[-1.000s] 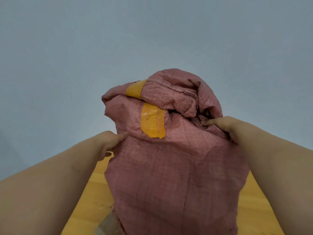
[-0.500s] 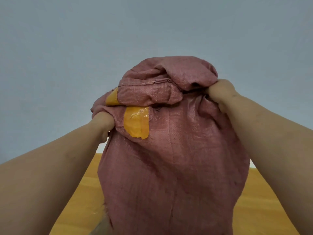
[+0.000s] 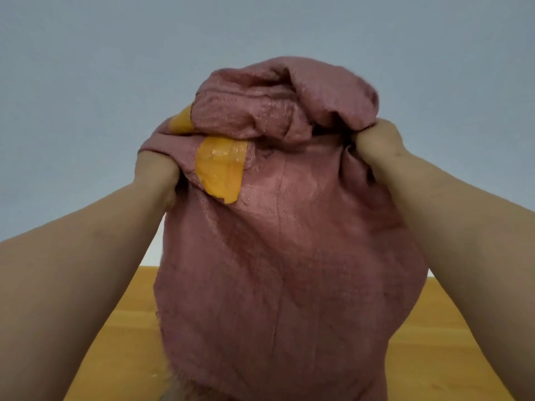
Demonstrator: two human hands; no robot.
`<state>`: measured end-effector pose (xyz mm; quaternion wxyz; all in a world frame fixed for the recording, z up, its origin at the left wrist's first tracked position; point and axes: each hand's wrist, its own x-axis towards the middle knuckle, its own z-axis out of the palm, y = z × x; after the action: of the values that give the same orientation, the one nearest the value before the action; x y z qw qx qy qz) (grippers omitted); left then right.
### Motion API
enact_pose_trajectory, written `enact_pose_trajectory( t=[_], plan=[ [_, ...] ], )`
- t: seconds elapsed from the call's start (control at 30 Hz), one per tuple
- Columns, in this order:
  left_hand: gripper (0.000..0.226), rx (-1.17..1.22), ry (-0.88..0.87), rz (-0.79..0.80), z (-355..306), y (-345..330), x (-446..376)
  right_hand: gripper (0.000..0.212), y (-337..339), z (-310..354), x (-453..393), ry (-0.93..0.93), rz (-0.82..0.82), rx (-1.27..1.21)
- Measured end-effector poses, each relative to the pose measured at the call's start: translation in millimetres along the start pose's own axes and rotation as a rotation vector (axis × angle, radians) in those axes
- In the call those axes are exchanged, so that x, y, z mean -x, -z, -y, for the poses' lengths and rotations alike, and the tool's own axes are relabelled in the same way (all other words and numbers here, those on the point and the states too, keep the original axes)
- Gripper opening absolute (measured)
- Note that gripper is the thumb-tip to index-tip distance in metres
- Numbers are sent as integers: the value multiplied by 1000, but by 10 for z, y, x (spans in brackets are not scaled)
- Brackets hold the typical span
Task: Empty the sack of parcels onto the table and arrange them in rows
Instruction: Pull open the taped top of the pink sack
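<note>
1. So, from my feed off the head cam: both forearms are raised and stretched forward, angled inward toward each other, with the pink woven sack (image 3: 289, 256) hanging between them.

2. The left hand (image 3: 156, 169) is curled into a fist around a bunch of the sack's fabric at its upper left side. I can only see the back of the hand and wrist; the fingertips are buried in the cloth.

3. The right hand (image 3: 379, 143) sits a bit higher than the left and is also clenched tight on a gathered fold at the sack's upper right. Knuckles point up and inward, and fabric puckers around the grip.

4. Between the two hands the top of the sack is bunched and folded over itself in a lumpy roll, rising above both fists.

5. Just beside the left hand, toward the middle, there's a patch of shiny orange tape (image 3: 220, 172) stuck on the sack, and a second bit of the same tape (image 3: 181, 123) peeks out just above that hand under the fold.

6. Below the hands the sack's body hangs down wide and loose, with its frayed lower edge near the bottom of my view.

7. The wooden table (image 3: 127, 328) shows beneath both forearms on either side of the sack. I can't tell if the sack's bottom touches it.

8. Any parcels are hidden from me.

9. Behind the hands it's a plain grey-blue wall (image 3: 86, 82).
</note>
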<state>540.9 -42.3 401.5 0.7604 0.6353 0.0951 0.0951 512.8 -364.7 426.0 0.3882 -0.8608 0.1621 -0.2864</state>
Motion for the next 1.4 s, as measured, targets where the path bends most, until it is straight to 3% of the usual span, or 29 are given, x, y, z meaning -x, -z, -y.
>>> enact_pose_trajectory(
  t=[0.13,0.2,0.3,0.37,0.47,0.57,0.67,0.77,0.87,0.93,1.0,1.07,1.1,1.2,1.3,1.4],
  plan=[
    [16,-323,126,83,206,215,-161,21,-1,-124,187,-257,545,-193],
    [17,-341,196,97,265,366,-173,25,30,-191,220,-318,674,-382],
    [24,-317,271,83,358,564,-156,20,5,-354,186,-436,586,-616],
    [25,-308,307,54,434,628,-127,14,-100,-461,223,-494,562,-533],
    [21,-307,369,78,500,584,-80,24,-262,-557,301,-538,632,-295],
    [23,-236,384,135,477,476,-51,33,-332,-508,302,-432,564,-93],
    [28,-182,312,181,374,443,-51,28,-367,-316,227,-295,441,46],
    [23,-197,173,171,201,381,-72,30,-300,-120,48,-200,256,14],
    [25,-1,50,110,-7,247,-58,32,-217,106,-91,-85,16,-60],
    [29,120,7,127,-93,177,-16,33,-221,195,-47,6,-56,-120],
    [30,74,-10,192,-78,204,44,34,-279,214,68,40,109,-65],
    [28,-24,-22,205,-20,318,45,34,-285,253,178,-69,364,-65],
    [26,-42,-26,199,-2,382,44,38,-285,272,179,-101,412,-108],
    [23,-42,-12,203,10,482,50,49,-312,300,100,-68,403,-212],
    [13,-163,-46,314,12,473,81,40,-336,259,110,35,469,28],
    [15,-304,-50,347,8,453,70,30,-290,227,36,99,243,125]
  ],
)
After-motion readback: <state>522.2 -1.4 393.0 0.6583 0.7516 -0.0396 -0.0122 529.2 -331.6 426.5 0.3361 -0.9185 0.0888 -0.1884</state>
